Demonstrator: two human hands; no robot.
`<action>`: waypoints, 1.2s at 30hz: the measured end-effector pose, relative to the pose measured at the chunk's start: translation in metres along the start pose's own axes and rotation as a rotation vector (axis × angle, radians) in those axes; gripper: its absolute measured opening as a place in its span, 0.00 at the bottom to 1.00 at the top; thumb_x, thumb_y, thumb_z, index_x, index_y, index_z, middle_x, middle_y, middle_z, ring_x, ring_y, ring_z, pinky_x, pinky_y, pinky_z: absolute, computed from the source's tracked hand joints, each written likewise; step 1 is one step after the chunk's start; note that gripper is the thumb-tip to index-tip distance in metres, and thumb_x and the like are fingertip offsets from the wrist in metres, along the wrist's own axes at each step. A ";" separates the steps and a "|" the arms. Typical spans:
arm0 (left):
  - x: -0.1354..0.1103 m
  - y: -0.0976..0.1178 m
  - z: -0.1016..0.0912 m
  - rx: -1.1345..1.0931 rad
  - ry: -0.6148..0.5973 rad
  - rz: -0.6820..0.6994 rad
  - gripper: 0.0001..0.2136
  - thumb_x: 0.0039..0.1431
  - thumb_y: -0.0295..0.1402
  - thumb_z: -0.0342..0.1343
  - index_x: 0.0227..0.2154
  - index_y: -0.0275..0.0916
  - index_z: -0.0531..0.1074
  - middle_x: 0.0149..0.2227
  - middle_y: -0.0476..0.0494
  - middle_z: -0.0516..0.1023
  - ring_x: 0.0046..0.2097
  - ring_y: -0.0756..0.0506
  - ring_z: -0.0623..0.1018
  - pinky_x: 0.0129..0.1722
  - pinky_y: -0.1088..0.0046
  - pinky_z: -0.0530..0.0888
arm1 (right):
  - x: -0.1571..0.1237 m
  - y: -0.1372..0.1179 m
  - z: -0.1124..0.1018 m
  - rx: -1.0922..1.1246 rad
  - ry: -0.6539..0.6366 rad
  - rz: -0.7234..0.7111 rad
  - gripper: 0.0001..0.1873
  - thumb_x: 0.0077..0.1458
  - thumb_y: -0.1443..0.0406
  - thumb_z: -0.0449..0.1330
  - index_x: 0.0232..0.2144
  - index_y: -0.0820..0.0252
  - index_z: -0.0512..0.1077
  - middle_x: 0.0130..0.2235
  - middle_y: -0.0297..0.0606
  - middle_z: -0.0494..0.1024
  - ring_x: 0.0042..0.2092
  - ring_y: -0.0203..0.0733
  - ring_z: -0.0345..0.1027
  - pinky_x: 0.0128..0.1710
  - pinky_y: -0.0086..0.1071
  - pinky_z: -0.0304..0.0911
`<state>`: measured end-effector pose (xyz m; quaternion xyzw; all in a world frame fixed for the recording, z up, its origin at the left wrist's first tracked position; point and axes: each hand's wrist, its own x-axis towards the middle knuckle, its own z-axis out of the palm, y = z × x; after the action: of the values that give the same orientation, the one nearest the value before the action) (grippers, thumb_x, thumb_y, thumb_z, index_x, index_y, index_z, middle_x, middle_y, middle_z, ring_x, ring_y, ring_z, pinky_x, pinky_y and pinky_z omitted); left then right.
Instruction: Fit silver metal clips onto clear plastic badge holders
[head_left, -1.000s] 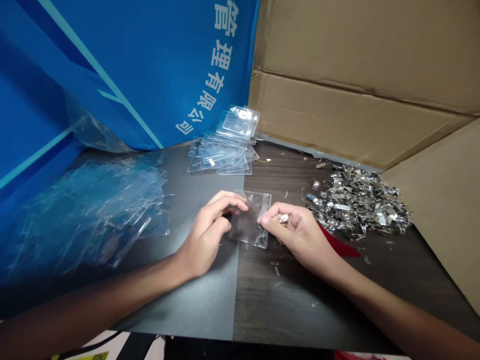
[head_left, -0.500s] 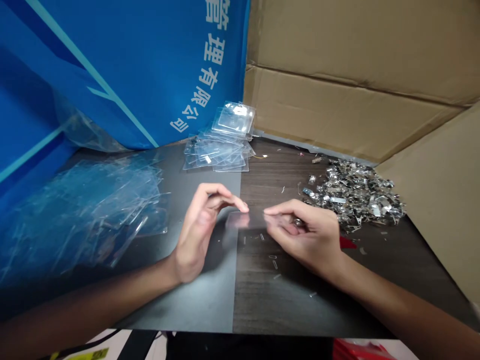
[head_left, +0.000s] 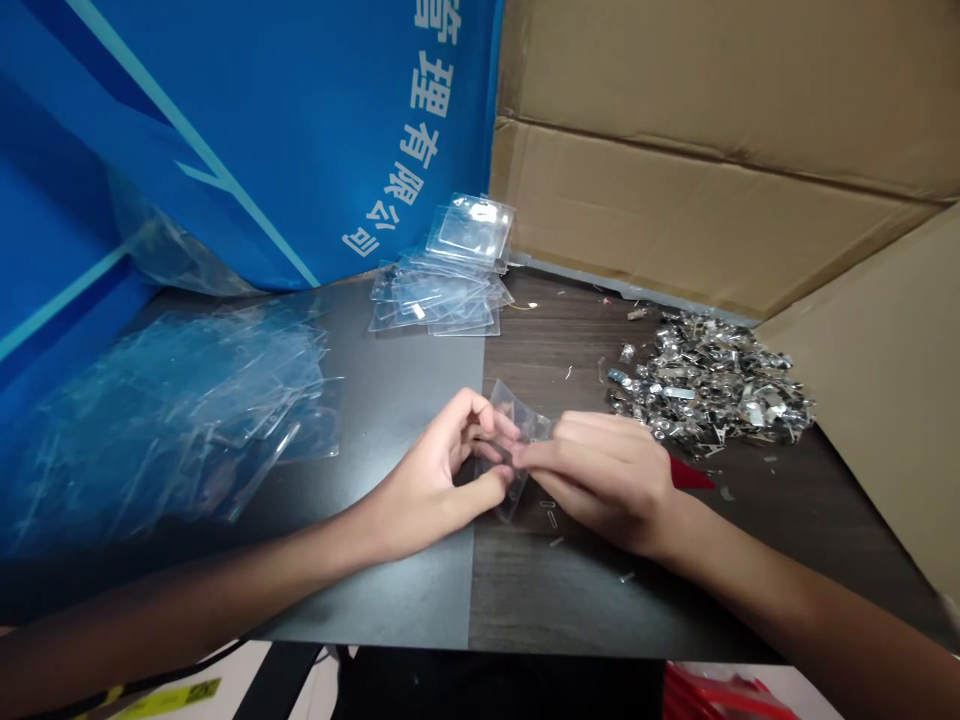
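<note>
left hand [head_left: 427,490]: bare, slender | right hand [head_left: 607,482]: bare, slender | left forearm [head_left: 225,572]: bare | right forearm [head_left: 795,590]: bare

clear plastic sleeve [head_left: 523,417] tilted, pinched between left hand [head_left: 439,478] and right hand [head_left: 604,482]

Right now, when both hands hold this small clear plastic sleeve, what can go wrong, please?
The clear plastic sleeve looks flexed between the left hand and right hand, so it might crease. The heap of metal clips lies close by, and its jagged pieces could perhaps scratch a finger.
</note>
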<state>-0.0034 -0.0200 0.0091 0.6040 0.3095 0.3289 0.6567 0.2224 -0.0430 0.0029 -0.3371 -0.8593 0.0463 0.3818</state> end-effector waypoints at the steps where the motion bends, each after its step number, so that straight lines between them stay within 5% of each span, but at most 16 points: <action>1: 0.000 0.001 0.000 -0.005 0.038 0.004 0.17 0.63 0.28 0.65 0.41 0.43 0.59 0.52 0.42 0.75 0.52 0.44 0.78 0.54 0.62 0.77 | 0.002 -0.003 0.000 0.078 -0.008 0.090 0.08 0.71 0.68 0.60 0.46 0.49 0.77 0.26 0.30 0.71 0.26 0.39 0.63 0.30 0.36 0.58; 6: 0.000 0.003 -0.001 -0.010 0.181 0.089 0.19 0.59 0.23 0.61 0.47 0.46 0.60 0.62 0.40 0.71 0.63 0.40 0.78 0.63 0.51 0.79 | 0.013 -0.016 -0.007 0.481 -0.113 0.433 0.11 0.74 0.69 0.52 0.55 0.52 0.61 0.38 0.33 0.74 0.33 0.39 0.66 0.34 0.33 0.63; 10: -0.003 -0.004 -0.005 0.016 0.151 0.148 0.26 0.64 0.23 0.55 0.61 0.51 0.58 0.71 0.37 0.66 0.67 0.37 0.77 0.68 0.41 0.76 | 0.017 -0.015 -0.007 0.548 -0.192 0.489 0.09 0.78 0.67 0.46 0.49 0.54 0.66 0.39 0.36 0.77 0.35 0.38 0.66 0.36 0.34 0.61; 16: -0.005 -0.013 -0.014 0.092 0.091 0.162 0.31 0.74 0.28 0.49 0.76 0.53 0.54 0.71 0.36 0.71 0.68 0.35 0.77 0.73 0.42 0.70 | 0.019 -0.017 -0.003 0.617 -0.245 0.579 0.09 0.77 0.63 0.54 0.44 0.54 0.74 0.32 0.31 0.75 0.32 0.37 0.65 0.33 0.32 0.57; 25: -0.001 -0.012 -0.011 0.060 0.075 0.195 0.24 0.77 0.28 0.46 0.71 0.51 0.63 0.67 0.38 0.76 0.66 0.38 0.79 0.70 0.50 0.74 | 0.022 -0.018 -0.007 0.471 -0.197 0.632 0.11 0.76 0.60 0.56 0.38 0.55 0.71 0.25 0.26 0.66 0.26 0.35 0.57 0.30 0.32 0.53; 32: 0.000 -0.002 -0.001 0.023 0.077 0.207 0.20 0.70 0.23 0.53 0.61 0.45 0.63 0.59 0.38 0.78 0.60 0.40 0.82 0.65 0.53 0.77 | 0.017 -0.016 -0.002 0.467 -0.134 0.613 0.08 0.72 0.60 0.62 0.43 0.56 0.81 0.38 0.36 0.85 0.32 0.38 0.72 0.32 0.32 0.65; 36: 0.002 0.000 -0.004 0.076 0.140 0.165 0.21 0.70 0.26 0.57 0.62 0.46 0.62 0.59 0.37 0.76 0.58 0.41 0.82 0.60 0.57 0.80 | 0.019 -0.016 -0.003 0.487 -0.159 0.557 0.11 0.73 0.62 0.61 0.45 0.56 0.84 0.40 0.37 0.86 0.34 0.39 0.74 0.35 0.33 0.65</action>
<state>-0.0050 -0.0161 0.0083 0.6275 0.3159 0.4112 0.5808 0.2067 -0.0441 0.0219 -0.4527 -0.7254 0.3773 0.3557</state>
